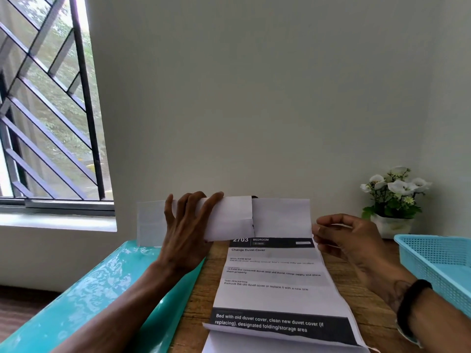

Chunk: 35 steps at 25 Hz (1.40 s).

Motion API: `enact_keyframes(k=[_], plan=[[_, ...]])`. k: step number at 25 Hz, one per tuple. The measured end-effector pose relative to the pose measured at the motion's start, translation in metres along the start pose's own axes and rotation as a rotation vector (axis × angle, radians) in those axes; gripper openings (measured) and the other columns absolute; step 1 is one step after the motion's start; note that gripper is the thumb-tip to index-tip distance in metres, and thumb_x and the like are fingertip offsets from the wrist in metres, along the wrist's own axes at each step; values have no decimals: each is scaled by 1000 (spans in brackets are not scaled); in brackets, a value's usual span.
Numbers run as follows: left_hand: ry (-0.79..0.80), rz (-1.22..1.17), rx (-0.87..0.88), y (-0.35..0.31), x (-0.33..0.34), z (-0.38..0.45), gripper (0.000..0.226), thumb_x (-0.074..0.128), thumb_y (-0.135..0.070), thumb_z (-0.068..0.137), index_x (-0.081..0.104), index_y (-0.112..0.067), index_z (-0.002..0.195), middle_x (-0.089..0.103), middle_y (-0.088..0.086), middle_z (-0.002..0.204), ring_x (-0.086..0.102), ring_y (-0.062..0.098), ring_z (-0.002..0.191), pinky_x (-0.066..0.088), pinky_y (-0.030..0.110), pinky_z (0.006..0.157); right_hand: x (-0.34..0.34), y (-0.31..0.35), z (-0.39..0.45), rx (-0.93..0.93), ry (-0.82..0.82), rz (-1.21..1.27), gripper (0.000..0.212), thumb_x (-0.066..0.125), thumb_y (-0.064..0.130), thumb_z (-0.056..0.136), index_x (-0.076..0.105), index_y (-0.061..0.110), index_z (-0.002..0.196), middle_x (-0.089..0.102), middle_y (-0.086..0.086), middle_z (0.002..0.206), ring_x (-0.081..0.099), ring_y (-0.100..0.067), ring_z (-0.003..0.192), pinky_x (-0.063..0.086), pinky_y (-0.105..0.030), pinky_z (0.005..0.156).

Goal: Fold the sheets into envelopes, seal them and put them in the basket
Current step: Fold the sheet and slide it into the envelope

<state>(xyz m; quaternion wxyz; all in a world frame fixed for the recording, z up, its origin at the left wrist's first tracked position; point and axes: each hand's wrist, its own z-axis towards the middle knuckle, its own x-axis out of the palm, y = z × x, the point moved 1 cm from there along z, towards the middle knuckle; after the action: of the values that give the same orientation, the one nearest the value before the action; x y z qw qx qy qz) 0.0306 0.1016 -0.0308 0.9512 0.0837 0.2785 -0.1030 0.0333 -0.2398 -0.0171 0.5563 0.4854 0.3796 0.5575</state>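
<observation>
A printed sheet (275,278) lies lengthwise on the wooden table (351,284), its far end folded up into two white flaps that meet at the middle. My left hand (187,233) presses on the left flap with spread, straight fingers. My right hand (349,240) pinches the sheet's right edge beside the right flap (281,217). A black band sits on my right wrist. Near the front edge, the sheet's near end overlaps more white paper (229,345). The light blue basket (438,263) stands at the right; I cannot see inside it.
A turquoise plastic surface (102,289) adjoins the table on the left. A white folded paper (150,222) stands against the wall behind my left hand. A small pot of white flowers (392,200) sits at the back right. A barred window is at the left.
</observation>
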Motion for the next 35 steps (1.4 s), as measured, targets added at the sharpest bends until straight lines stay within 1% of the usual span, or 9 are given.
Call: enact_keyframes(k=[7, 11, 15, 17, 21, 26, 30, 33, 35], plan=[[15, -20, 12, -7, -1, 1, 100, 77, -46, 68, 32, -29, 155, 46, 12, 138, 36, 35, 135, 11, 69, 122, 11, -3, -6, -56, 116, -41, 17, 83, 9, 83, 78, 5, 99, 81, -16, 90, 76, -26, 78, 65, -34, 69], [27, 0, 24, -9, -1, 2, 105, 84, -40, 66, 32, -29, 156, 46, 12, 139, 36, 34, 135, 12, 70, 122, 15, -4, -8, -82, 161, -82, 16, 82, 13, 84, 79, 7, 99, 81, -14, 90, 78, -26, 80, 64, -34, 69], [37, -5, 50, -14, -2, 2, 102, 78, -45, 67, 31, -29, 156, 45, 11, 140, 36, 34, 136, 13, 72, 121, 23, -6, -13, -101, 221, -114, 13, 82, 15, 85, 81, 11, 97, 81, -11, 88, 78, -28, 85, 66, -41, 75], [34, 0, 59, -17, -2, 1, 104, 81, -44, 67, 30, -30, 157, 46, 10, 141, 36, 33, 137, 13, 71, 121, 28, -7, -16, -108, 248, -136, 13, 81, 15, 86, 82, 14, 99, 82, -9, 88, 78, -27, 86, 66, -41, 75], [6, 5, 78, -22, -2, 3, 108, 85, -37, 64, 31, -30, 157, 47, 10, 140, 37, 33, 136, 13, 70, 122, 36, -10, -25, -136, 274, -199, 23, 86, 21, 81, 81, 24, 103, 82, 7, 95, 77, -9, 90, 65, -31, 71], [4, 7, 75, -23, -1, 3, 111, 88, -37, 63, 29, -30, 157, 47, 10, 139, 38, 33, 135, 14, 71, 121, 40, -9, -31, -199, 258, -264, 37, 86, 28, 81, 74, 28, 115, 76, 12, 108, 74, 3, 89, 62, -22, 66], [11, 19, 67, -21, -1, 2, 110, 87, -39, 63, 30, -30, 157, 47, 11, 139, 38, 33, 135, 14, 71, 121, 39, -8, -32, -206, 239, -256, 40, 87, 28, 80, 73, 31, 118, 76, 8, 110, 74, 2, 91, 65, -27, 68], [18, 21, 68, -23, -1, 3, 111, 87, -37, 62, 30, -30, 157, 47, 10, 139, 39, 34, 135, 14, 71, 121, 40, -9, -33, -214, 270, -309, 35, 87, 36, 78, 75, 38, 112, 78, 13, 108, 74, 0, 93, 66, -32, 72], [22, 23, 69, -23, -2, 3, 110, 85, -33, 61, 31, -29, 157, 47, 10, 139, 39, 34, 134, 14, 71, 121, 41, -9, -35, -228, 287, -333, 42, 87, 44, 75, 75, 38, 115, 78, 16, 109, 74, -2, 97, 67, -36, 75]])
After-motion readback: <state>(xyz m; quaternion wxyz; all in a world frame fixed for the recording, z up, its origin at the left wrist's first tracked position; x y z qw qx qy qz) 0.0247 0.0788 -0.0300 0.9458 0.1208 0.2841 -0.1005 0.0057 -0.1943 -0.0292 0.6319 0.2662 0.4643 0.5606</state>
